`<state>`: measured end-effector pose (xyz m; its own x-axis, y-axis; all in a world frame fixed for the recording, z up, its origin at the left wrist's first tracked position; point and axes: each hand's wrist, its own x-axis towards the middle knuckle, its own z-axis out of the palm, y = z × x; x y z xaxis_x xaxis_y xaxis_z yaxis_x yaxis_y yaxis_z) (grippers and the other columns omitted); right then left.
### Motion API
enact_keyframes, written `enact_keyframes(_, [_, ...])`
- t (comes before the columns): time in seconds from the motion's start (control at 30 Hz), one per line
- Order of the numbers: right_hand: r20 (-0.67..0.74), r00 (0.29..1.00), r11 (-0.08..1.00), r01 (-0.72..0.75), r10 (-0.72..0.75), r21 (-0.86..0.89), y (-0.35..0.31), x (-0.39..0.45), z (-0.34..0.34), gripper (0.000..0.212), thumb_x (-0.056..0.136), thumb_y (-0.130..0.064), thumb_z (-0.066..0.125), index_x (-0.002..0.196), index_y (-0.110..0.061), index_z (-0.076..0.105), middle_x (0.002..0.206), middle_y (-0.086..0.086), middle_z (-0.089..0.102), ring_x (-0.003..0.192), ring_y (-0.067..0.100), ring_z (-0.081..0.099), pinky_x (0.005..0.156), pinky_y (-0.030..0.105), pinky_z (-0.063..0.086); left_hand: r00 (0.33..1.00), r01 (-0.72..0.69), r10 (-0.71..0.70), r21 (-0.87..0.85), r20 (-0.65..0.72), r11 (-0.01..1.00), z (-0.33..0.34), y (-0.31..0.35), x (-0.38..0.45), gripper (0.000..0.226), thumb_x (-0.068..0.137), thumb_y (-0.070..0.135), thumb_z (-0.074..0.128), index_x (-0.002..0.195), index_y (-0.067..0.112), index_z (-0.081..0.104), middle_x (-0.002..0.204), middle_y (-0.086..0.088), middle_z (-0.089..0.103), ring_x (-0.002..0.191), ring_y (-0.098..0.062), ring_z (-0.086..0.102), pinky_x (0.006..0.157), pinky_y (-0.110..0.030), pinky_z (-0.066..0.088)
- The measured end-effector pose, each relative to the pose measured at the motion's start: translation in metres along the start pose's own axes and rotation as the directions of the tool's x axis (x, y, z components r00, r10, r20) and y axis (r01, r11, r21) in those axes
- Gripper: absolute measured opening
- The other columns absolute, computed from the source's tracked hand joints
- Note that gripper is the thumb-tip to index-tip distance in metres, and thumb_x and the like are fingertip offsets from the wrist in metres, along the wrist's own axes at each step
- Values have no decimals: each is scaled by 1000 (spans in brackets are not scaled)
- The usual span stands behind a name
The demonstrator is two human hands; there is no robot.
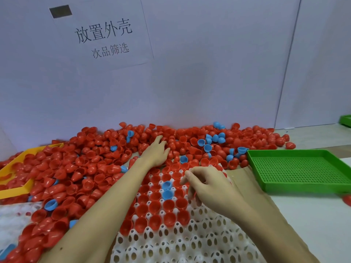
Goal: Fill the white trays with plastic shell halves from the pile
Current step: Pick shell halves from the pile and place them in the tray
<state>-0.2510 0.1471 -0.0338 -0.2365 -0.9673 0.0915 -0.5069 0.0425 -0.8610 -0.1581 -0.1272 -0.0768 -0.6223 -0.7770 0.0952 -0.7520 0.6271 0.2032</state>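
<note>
A: What is on the far left?

B: A yellow tray [14,191], half buried under the pile [91,160] of shell halves. The halves are small round cups of glossy plastic, most of them red, a few blue. They lie in all directions, some with the hollow side up, some with the dome up. The pile reaches from the yellow tray along the wall to the green tray.

A: And in front of it?

B: A second white tray [13,219] at the lower left, partly covered by shells. Then the left hand [156,151], stretched into the pile with the fingers relaxed and spread, resting on red halves and gripping nothing.

A: The middle?

B: The main white tray [182,242], a grid of round holes. Its far rows hold red halves with the hollow side up, and two blue halves [167,189] among them. The near rows are bare.

A: The right hand?

B: The right hand [207,186] is above the filled rows with curled fingers. I cannot tell if it pinches a shell.

A: Further right?

B: A green perforated tray [302,170] on the table.
</note>
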Motion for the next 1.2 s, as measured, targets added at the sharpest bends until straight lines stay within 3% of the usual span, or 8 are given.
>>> enact_keyframes(0.17, [9, 1000, 1000, 15, -15, -7, 1, 0, 2, 33, 111, -32, 47, 93, -23, 73, 69, -3, 75, 53, 5, 64, 58, 17, 52, 985, -38, 23, -88, -172, 995, 3, -2, -13, 53, 109, 27, 52, 154, 0, 43, 165, -10, 32, 143, -29, 48, 117, -41, 43])
enact_keyframes(0.33, [37, 999, 995, -37, 34, 90, 2, 1, 2, 33, 111, -29, 47, 96, -18, 74, 71, 2, 75, 56, 11, 65, 61, 21, 54, 887, -163, 0, -314, -461, 935, -14, 9, -66, 32, 95, 22, 76, 123, 8, 71, 121, -3, 69, 113, -15, 66, 103, -34, 54])
enact_keyframes(0.47, [-44, 998, 987, -45, 52, 157, 1, 1, 9, 14, 108, -26, 54, 113, -24, 68, 77, 0, 77, 59, 10, 69, 58, 19, 53, 867, -242, -46, -500, -496, 832, -26, 25, -129, 11, 90, 28, 83, 96, 20, 78, 90, 14, 75, 87, -2, 72, 81, -19, 58])
enact_keyframes(0.57, [-111, 992, 965, -25, 55, 259, -3, 0, 13, 36, 102, -30, 65, 134, -37, 50, 95, -3, 76, 76, 8, 77, 60, 19, 54, 865, -289, -35, -555, -500, 780, -31, 37, -177, 9, 90, 28, 83, 88, 28, 75, 84, 17, 74, 84, -5, 73, 75, -14, 55])
enact_keyframes(0.63, [-66, 998, 954, 28, -8, 298, -6, -2, 10, 45, 99, -31, 70, 138, -42, 49, 108, -6, 74, 87, 9, 78, 64, 21, 58, 868, -320, 4, -552, -497, 770, -32, 42, -202, 14, 91, 29, 83, 89, 33, 70, 87, 15, 73, 86, -8, 74, 75, -15, 56])
enact_keyframes(0.77, [98, 985, 941, 105, -144, 321, -12, -7, 9, 21, 100, -28, 70, 120, -32, 75, 113, -6, 77, 96, 13, 77, 72, 22, 59, 849, -325, 14, -501, -528, 803, -27, 45, -231, 32, 87, 39, 85, 102, 41, 57, 96, 17, 69, 91, -8, 72, 78, -16, 55])
enact_keyframes(0.97, [164, 984, 903, -8, -69, 430, -12, -8, 13, 25, 107, -23, 56, 116, -26, 80, 111, -3, 79, 91, 12, 75, 78, 25, 60, 866, -324, -14, -582, -499, 746, -27, 44, -244, 24, 96, 60, 65, 112, 45, 56, 95, 20, 72, 89, -5, 74, 80, -14, 53])
enact_keyframes(1.2, [189, 980, 894, -25, -68, 448, -13, -8, 20, 28, 108, -31, 53, 112, -33, 80, 100, -4, 78, 83, 8, 71, 75, 22, 59, 902, -344, 43, -654, -430, 674, -38, 46, -250, 28, 100, 29, 72, 125, 38, 63, 96, 13, 76, 90, -11, 76, 81, -17, 56])
